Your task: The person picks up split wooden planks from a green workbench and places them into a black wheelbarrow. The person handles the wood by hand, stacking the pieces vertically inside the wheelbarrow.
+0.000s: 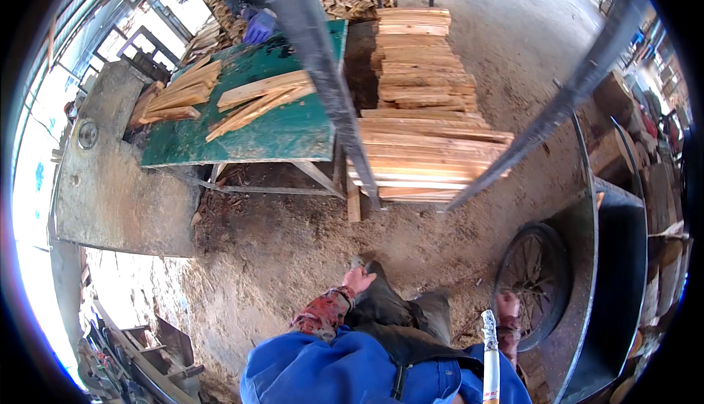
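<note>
- The left hand [359, 279] hangs by a dark trouser leg [383, 300] at lower center, its grip impossible to read.
- At lower right, the blurred right hand [507, 303] appears beside a spoked wheel [531, 284], grip likewise unclear.
- Stacked wooden slats [429, 140] rise upper center, beside a green tabletop [275, 140].

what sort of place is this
Probably a small sawmill or woodworking shed: a long stack of sawn boards stands beside a green-topped table, rough-cut wood pieces lie on that table, and the brown floor looks littered with sawdust or chips.
</note>
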Motion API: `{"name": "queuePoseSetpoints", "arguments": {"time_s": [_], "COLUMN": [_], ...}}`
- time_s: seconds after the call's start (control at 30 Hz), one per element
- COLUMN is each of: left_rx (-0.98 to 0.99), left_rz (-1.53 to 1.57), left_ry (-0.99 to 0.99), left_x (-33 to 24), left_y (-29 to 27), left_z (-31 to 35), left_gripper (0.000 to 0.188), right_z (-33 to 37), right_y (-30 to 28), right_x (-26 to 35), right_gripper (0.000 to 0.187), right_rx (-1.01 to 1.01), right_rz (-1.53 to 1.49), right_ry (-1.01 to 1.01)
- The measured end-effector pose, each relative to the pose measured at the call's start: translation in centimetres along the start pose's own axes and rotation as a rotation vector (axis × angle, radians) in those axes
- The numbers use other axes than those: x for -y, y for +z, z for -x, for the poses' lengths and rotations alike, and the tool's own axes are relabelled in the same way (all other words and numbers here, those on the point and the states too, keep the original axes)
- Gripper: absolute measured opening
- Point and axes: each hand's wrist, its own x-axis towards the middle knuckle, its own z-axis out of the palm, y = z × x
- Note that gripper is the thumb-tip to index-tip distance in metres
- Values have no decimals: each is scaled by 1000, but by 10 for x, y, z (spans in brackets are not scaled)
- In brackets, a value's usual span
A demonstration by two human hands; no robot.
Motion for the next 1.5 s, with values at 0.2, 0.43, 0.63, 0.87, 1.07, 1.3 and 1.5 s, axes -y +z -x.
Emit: {"name": "queuePoseSetpoints", "arguments": {"time_s": [0.2, 0.43, 0.63, 0.87, 1.07, 1.3, 1.5], "left_rx": [-7, -141, -237, -291, -357, -402, -397], "left_rz": [294, 1086, 1185, 1418, 1430, 1758, 2040], "left_ry": [-42, -15, -71, -140, -46, -6, 229], "left_x": [127, 176, 224, 213, 162, 96, 74], "left_y": [-88, -189, -220, -266, -350, -453, -489], "left_z": [-54, -55, -29, -39, -98, -155, -166], "left_gripper": [56, 23, 18, 25, 36, 54, 51], "right_z": [57, 38, -4, -102, -150, -67, 34], "right_y": [184, 285, 328, 385, 421, 418, 413], "right_x": [319, 660, 876, 1018, 1053, 996, 920], "right_gripper": [62, 57, 60, 70, 82, 89, 86], "right_rx": [626, 485, 215, 49, 452, 465, 485], "right_rz": [117, -146, -4, 228, 481, 505, 487], "right_ry": [-391, -980, -1172, -1177, -1035, -1145, -1179]}}
